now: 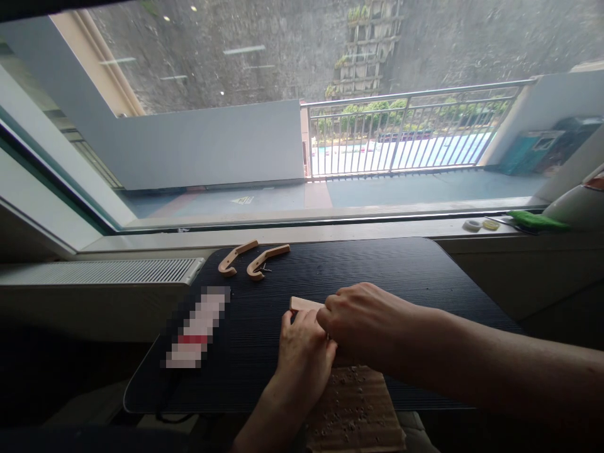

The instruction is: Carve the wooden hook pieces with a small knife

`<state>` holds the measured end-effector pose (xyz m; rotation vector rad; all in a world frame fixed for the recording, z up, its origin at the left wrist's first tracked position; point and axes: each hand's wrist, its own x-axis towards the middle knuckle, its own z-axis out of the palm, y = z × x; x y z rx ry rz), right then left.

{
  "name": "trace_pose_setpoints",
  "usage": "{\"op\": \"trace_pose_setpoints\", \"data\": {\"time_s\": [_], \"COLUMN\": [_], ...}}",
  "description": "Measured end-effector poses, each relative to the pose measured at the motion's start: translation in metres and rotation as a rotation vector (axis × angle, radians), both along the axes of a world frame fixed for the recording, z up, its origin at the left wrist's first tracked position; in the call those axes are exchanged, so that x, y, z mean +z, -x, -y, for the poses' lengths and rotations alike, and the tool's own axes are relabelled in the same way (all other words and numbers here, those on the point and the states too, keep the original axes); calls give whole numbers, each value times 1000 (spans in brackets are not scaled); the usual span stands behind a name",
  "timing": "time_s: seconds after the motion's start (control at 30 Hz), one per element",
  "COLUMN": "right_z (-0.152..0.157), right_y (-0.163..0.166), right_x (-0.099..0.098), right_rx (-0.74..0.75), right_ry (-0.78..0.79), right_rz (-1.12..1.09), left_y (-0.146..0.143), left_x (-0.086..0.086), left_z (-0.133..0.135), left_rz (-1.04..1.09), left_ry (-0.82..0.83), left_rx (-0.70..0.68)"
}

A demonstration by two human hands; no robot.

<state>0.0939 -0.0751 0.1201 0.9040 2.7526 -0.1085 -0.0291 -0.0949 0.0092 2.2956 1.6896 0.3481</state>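
Left hand (306, 345) gripping wooden piece (306, 304), right hand (361, 314) curled, contents unclear, 2 hooks (240, 251) beyond

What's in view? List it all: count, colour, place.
Wooden hooks: two, tan, table's far left.
Wooden piece: one, tan, at the hands.
Cardboard: one, brown, table's near edge.
Specks: many, dark, on the cardboard.
Pixelated strip: one, pinkish with red, table's left.
Table: one, black, centre.
Rings: two, white and yellow, sill's right.
Cloth-like item: one, green, sill's right.
Windowsill: one, white, behind table.
Radiator: one, white, left.
Railing: one, grey, outside.
Left hand: one, bare, on wooden piece.
Right hand: one, bare, beside left hand.
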Motion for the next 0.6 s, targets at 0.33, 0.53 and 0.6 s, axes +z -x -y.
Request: {"op": "trace_pose_setpoints", "data": {"time_s": [0.33, 0.53, 0.6], "right_z": [-2, -4, -4], "right_y": [-1, 0, 0], "right_x": [1, -3, -1], "right_rx": [33, 56, 61], "right_ry": [21, -59, -82], "right_rz": [25, 35, 33], "left_y": [-1, -1, -2], "left_x": [3, 10, 12], "left_z": [0, 0, 1], "left_rz": [-7, -9, -9], "left_ry": [6, 36, 38], "left_rx": [11, 11, 12]}}
